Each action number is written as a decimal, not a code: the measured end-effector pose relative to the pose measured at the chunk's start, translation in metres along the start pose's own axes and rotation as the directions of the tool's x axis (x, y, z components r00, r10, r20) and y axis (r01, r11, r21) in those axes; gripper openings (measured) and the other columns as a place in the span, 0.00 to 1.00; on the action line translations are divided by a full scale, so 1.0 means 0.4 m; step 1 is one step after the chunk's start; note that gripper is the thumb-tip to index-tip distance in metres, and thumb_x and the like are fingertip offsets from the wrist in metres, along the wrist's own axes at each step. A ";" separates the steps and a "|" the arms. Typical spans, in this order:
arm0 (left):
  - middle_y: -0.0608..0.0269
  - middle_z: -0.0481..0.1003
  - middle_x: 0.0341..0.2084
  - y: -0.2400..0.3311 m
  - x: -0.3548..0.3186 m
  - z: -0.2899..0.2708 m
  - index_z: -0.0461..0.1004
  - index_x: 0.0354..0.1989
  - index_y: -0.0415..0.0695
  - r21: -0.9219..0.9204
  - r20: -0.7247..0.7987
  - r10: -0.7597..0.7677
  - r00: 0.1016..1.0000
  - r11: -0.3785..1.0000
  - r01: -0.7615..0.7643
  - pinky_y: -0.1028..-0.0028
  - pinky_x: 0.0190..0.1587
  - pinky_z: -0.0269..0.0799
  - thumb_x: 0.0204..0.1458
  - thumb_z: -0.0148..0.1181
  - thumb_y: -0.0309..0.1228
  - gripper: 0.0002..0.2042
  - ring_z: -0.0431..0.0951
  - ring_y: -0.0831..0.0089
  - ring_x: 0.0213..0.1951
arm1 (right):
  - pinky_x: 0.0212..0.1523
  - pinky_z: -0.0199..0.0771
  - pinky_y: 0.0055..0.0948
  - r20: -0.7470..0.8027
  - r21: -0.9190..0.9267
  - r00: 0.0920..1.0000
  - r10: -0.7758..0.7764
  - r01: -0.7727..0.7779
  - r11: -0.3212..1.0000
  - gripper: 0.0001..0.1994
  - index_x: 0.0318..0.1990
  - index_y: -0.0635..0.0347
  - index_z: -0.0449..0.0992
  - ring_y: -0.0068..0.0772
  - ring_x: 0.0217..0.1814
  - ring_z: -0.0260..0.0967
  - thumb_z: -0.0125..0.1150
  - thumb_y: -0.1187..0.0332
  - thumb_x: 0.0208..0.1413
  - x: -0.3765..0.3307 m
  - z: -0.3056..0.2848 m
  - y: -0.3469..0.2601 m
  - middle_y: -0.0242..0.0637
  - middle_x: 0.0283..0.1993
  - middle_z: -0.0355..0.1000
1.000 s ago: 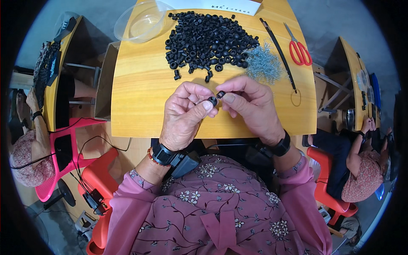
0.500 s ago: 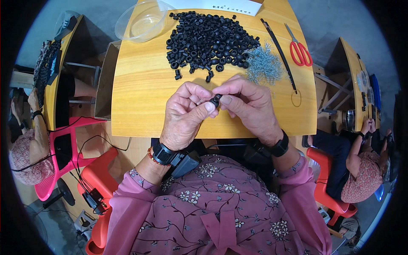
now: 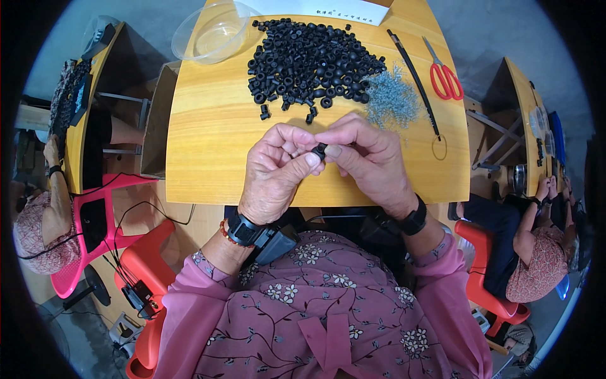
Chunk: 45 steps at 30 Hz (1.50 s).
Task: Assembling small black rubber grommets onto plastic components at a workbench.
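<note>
Between my two hands, over the near part of the wooden table (image 3: 208, 151), is a small black bead-like part (image 3: 320, 150). My left hand (image 3: 278, 164) pinches it between thumb and fingers. From the other side my right hand (image 3: 366, 155) closes thumb and forefinger on the same piece, hiding much of it. Beyond my hands lies a heap of small black parts (image 3: 309, 60), some ring-shaped, some rounded. To its right sits a pile of tiny clear bluish pieces (image 3: 391, 98).
A clear plastic bowl (image 3: 211, 38) stands at the far left, near a white box (image 3: 341, 9). On the right lie a thin black rod (image 3: 413, 76) with a wire loop (image 3: 439, 148) and red-handled scissors (image 3: 446, 79). Other people sit at tables on both sides.
My right thumb and fingers have shifted slightly over the black part, covering more of it. My left hand stays almost still.
</note>
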<state>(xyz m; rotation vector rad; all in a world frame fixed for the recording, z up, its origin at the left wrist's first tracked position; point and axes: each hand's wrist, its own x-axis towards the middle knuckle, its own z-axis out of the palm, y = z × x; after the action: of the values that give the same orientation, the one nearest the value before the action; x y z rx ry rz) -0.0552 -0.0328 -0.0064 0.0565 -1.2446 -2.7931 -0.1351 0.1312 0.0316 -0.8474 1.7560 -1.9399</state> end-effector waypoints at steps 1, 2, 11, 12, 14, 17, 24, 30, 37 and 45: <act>0.59 0.77 0.36 0.000 -0.001 0.000 0.70 0.46 0.38 0.003 -0.008 -0.005 1.000 1.000 0.005 0.76 0.41 0.77 0.57 0.59 0.18 0.10 0.79 0.74 0.36 | 0.36 0.74 0.20 -0.002 -0.019 1.000 -0.021 0.021 1.000 0.08 0.45 0.62 0.81 0.20 0.35 0.73 0.61 0.77 0.60 -0.001 0.000 0.001 0.31 0.37 0.73; 0.59 0.77 0.36 0.001 -0.001 0.001 0.70 0.46 0.38 0.006 -0.010 -0.006 1.000 1.000 0.007 0.76 0.41 0.77 0.57 0.59 0.18 0.10 0.79 0.74 0.36 | 0.36 0.74 0.20 -0.004 -0.037 0.999 -0.042 0.041 0.998 0.08 0.45 0.61 0.81 0.20 0.35 0.73 0.61 0.77 0.60 -0.002 0.000 0.004 0.31 0.37 0.72; 0.58 0.78 0.37 0.002 -0.002 -0.001 0.72 0.43 0.39 0.002 0.013 -0.005 1.000 1.000 0.004 0.75 0.40 0.78 0.58 0.60 0.20 0.06 0.80 0.73 0.36 | 0.37 0.71 0.24 0.009 -0.238 0.987 -0.160 0.157 0.958 0.07 0.42 0.59 0.81 0.24 0.36 0.70 0.62 0.78 0.58 -0.002 -0.015 0.022 0.31 0.34 0.71; 0.58 0.78 0.37 0.001 -0.002 0.000 0.72 0.42 0.39 -0.008 0.015 0.003 1.000 1.000 -0.003 0.75 0.40 0.78 0.58 0.60 0.20 0.06 0.80 0.73 0.36 | 0.37 0.70 0.24 0.024 -0.260 0.984 -0.179 0.179 0.949 0.07 0.42 0.59 0.81 0.25 0.36 0.70 0.62 0.78 0.57 -0.001 -0.015 0.019 0.32 0.34 0.70; 0.58 0.78 0.37 0.001 -0.001 -0.001 0.72 0.41 0.40 -0.019 0.017 0.002 1.000 1.000 -0.002 0.76 0.40 0.78 0.59 0.59 0.20 0.05 0.80 0.73 0.35 | 0.36 0.70 0.24 0.035 -0.308 0.977 -0.209 0.210 0.928 0.09 0.43 0.59 0.81 0.27 0.35 0.70 0.60 0.80 0.57 -0.002 -0.010 0.017 0.32 0.34 0.70; 0.58 0.78 0.36 0.001 -0.002 -0.001 0.72 0.41 0.40 -0.032 -0.012 -0.007 1.000 0.999 0.007 0.76 0.40 0.78 0.59 0.58 0.19 0.05 0.80 0.74 0.35 | 0.35 0.69 0.25 0.061 -0.384 0.961 -0.271 0.274 0.882 0.11 0.45 0.58 0.80 0.29 0.35 0.70 0.59 0.81 0.56 -0.002 -0.006 0.015 0.33 0.34 0.69; 0.58 0.79 0.33 0.002 -0.004 0.016 0.72 0.39 0.38 -0.062 -0.071 0.010 0.997 0.998 -0.015 0.78 0.38 0.76 0.56 0.57 0.15 0.06 0.79 0.77 0.32 | 0.32 0.68 0.24 0.129 -0.356 0.963 -0.235 0.266 0.896 0.11 0.45 0.58 0.81 0.27 0.33 0.69 0.61 0.80 0.55 0.000 -0.017 -0.006 0.32 0.32 0.69; 0.55 0.78 0.38 0.005 -0.004 0.000 0.72 0.40 0.39 0.010 0.002 -0.011 1.000 1.000 0.011 0.76 0.40 0.76 0.57 0.59 0.17 0.06 0.78 0.74 0.37 | 0.30 0.66 0.21 0.092 -0.263 0.994 -0.050 0.073 0.962 0.07 0.41 0.60 0.82 0.20 0.30 0.67 0.64 0.78 0.54 0.015 -0.027 -0.031 0.31 0.29 0.71; 0.59 0.79 0.36 0.001 -0.003 0.006 0.73 0.42 0.38 0.035 -0.010 0.007 1.000 0.999 -0.007 0.78 0.41 0.78 0.56 0.61 0.17 0.08 0.80 0.77 0.35 | 0.29 0.64 0.19 0.049 -0.274 0.998 0.026 -0.012 0.962 0.06 0.39 0.60 0.83 0.16 0.29 0.65 0.64 0.77 0.54 0.014 -0.025 -0.049 0.29 0.28 0.71; 0.61 0.77 0.35 -0.004 -0.008 0.012 0.69 0.43 0.39 0.071 -0.021 0.025 0.999 0.997 -0.023 0.77 0.41 0.78 0.55 0.62 0.16 0.11 0.80 0.76 0.36 | 0.28 0.65 0.20 0.048 -0.311 0.999 0.016 0.000 0.950 0.04 0.36 0.60 0.82 0.17 0.28 0.66 0.66 0.76 0.53 0.012 -0.026 -0.050 0.29 0.27 0.72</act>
<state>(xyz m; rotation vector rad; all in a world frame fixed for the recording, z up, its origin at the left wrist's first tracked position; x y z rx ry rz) -0.0524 -0.0279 -0.0044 0.0761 -1.3306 -2.7202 -0.1435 0.1387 0.0518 -0.9804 2.0641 -1.6434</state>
